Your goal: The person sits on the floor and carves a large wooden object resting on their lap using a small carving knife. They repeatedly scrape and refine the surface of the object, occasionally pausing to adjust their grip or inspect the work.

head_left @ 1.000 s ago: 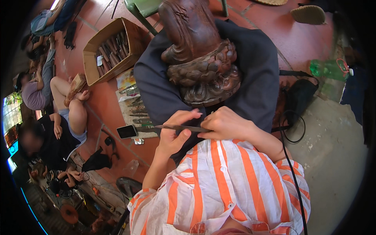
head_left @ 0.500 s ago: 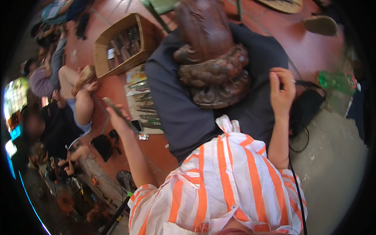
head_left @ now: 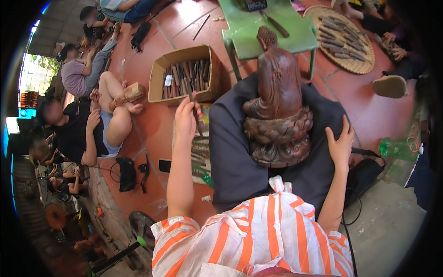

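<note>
A dark brown wooden statue of a seated robed figure (head_left: 279, 85) stands on its carved petal base between my legs, its back toward me. My left hand (head_left: 185, 119) is raised beside the cardboard box, its fingers closed round a slim dark carving chisel (head_left: 199, 121). On my right thigh, next to the statue but apart from it, rests my right hand (head_left: 340, 144); its fingers are spread and it holds nothing. Below my left hand, more carving tools (head_left: 199, 152) lie on a mat, partly hidden by my forearm.
A cardboard box (head_left: 154, 78) full of wooden-handled tools stands front left. Ahead is a green stool (head_left: 240, 39) bearing a tool and a phone. A round woven tray (head_left: 314, 16) holds more tools. A green bottle (head_left: 397, 148) lies right. Other people (head_left: 69, 134) sit left, one holding a wood block.
My left hand has moved up and right with the chisel, to beside the box. My right hand has lowered onto my thigh and spread its fingers. The view has shifted, showing more ahead.
</note>
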{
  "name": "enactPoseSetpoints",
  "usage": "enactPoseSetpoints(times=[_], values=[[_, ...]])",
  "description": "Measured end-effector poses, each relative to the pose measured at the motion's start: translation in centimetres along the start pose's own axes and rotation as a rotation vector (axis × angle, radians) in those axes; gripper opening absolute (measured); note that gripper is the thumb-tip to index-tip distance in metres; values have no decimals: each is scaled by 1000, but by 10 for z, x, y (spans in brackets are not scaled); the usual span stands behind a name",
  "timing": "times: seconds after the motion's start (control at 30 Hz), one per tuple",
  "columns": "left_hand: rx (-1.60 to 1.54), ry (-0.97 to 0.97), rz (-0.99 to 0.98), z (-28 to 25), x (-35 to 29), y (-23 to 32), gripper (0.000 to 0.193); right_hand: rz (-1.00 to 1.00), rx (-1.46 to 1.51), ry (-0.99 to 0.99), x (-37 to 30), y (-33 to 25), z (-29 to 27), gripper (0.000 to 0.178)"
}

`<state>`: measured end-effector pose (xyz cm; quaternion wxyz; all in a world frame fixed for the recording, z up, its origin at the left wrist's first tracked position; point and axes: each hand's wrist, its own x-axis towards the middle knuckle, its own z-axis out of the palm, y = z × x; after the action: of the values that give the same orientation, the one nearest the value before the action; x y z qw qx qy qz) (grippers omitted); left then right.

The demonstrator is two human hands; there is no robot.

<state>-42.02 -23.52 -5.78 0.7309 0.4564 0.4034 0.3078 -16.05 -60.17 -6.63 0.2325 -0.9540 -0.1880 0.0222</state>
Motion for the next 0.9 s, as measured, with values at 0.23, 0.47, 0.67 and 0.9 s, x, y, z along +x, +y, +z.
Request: enactPoseSetpoints(times=[0.23,0.47,0.67,0.9], values=[[250,-293,104,140,84,54,47,15,-18,34,2,5,7,68],[489,-54,283,177,178,12,25,-81,26,41,6,12,14,67],[855,129,618,189,158,12,33,-29,20,22,4,14,14,65],[665,-230,502,127,104,-5,41,-45,22,24,6,13,14,65]])
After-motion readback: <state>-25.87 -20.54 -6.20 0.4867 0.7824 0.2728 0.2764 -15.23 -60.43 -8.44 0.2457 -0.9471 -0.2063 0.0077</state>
